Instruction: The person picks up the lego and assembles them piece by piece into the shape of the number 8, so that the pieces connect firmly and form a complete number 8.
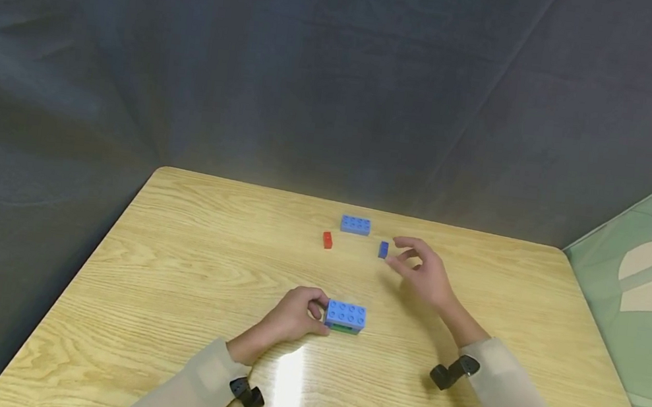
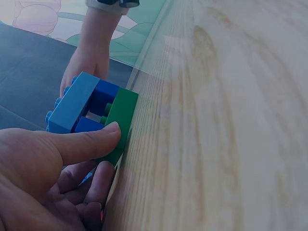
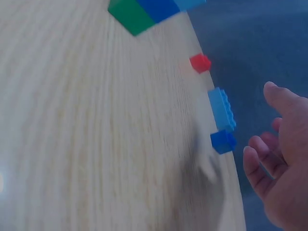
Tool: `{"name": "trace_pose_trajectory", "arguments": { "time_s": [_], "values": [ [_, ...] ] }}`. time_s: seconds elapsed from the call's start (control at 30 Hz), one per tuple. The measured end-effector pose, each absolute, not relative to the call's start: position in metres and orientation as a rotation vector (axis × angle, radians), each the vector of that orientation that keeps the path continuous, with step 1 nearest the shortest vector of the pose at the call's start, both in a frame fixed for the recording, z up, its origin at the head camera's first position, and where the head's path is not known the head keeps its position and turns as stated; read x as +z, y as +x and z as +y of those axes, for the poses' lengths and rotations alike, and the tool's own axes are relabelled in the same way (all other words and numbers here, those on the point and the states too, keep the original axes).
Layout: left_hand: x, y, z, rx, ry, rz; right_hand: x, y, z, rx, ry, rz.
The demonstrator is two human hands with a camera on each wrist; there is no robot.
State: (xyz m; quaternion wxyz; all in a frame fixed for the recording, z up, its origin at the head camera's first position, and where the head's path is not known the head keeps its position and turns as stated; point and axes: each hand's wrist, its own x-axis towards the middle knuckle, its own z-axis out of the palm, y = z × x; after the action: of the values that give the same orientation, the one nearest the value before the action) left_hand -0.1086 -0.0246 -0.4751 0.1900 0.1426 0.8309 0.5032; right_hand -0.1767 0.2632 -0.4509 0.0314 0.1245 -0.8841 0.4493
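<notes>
A stack of toy bricks (image 1: 346,316) stands on the table: a light blue studded brick (image 2: 74,103) on top, dark blue bricks (image 2: 104,96) between, a green brick (image 2: 122,110) at the bottom. My left hand (image 1: 296,314) grips the stack's left end, its thumb on the green brick and fingertips round the far side. Over the table my right hand (image 1: 423,270) is held with thumb and fingers spread apart, nothing between them. Just left of its fingertips lies a small dark blue brick (image 1: 383,250); the right wrist view shows a gap between them.
Behind the stack, a small red brick (image 1: 327,240) and a light blue studded brick (image 1: 355,225) lie toward the far edge of the wooden table (image 1: 207,251). A dark cloth (image 1: 313,96) hangs beyond that edge. A green and cream patterned surface (image 1: 651,284) borders the right side.
</notes>
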Motion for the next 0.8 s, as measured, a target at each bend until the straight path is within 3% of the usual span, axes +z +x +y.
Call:
{"name": "trace_pose_trajectory", "arguments": {
  "time_s": [0.8],
  "values": [
    [-0.475, -0.11, -0.024, 1.42, 0.414, 2.342, -0.48, -0.212, 0.259, 1.331, 0.265, -2.865]
  ]
}}
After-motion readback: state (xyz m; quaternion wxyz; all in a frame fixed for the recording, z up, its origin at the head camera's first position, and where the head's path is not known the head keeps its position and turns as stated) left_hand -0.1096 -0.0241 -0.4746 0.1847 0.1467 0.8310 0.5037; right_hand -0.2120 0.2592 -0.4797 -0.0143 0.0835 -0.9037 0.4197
